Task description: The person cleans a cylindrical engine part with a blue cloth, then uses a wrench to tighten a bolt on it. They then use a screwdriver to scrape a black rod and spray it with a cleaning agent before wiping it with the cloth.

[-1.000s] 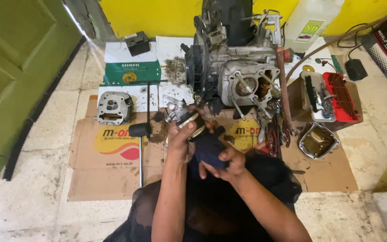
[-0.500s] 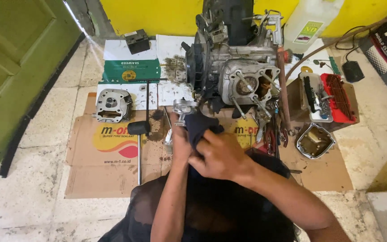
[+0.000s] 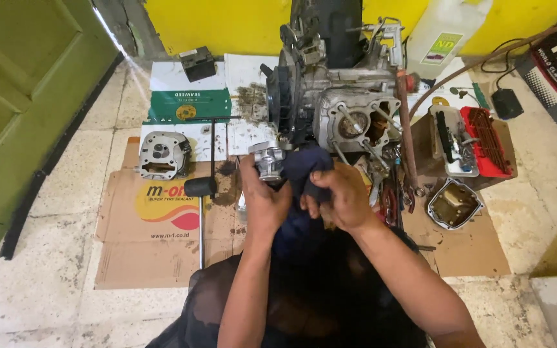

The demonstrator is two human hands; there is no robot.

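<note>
Metal, small and knobbly: a grey cast engine part [image 3: 269, 161] gripped in the left hand [image 3: 262, 200], fingers curled shut around its lower half, held up just in front of the stripped engine block [image 3: 343, 109]. Dark blue rag [image 3: 304, 174] bunched in the right hand [image 3: 343, 196], fingers closed on the cloth and pressed beside the part — touching it or not, hard to tell.

Likely dense for its size, rigid, probably oily (stains on the cardboard [image 3: 162, 232] below suggest as much), so apt to slip; best held around the body, as now, not by its thin projections. Rag soft and limp, easy to take anywhere.

Nearby on the floor: a cylinder head [image 3: 161, 153] on the cardboard's far-left corner, a black-headed mallet [image 3: 201, 188] with its long handle running toward the camera, a shallow metal cover [image 3: 454, 205] to the right, a red tray of tools [image 3: 485, 138] beyond it.

Underside of the part hidden by the palm — exact kind unclear. Clutter of tools beside the right hand too tangled to sort out. Lap and legs lost in dark fabric.
</note>
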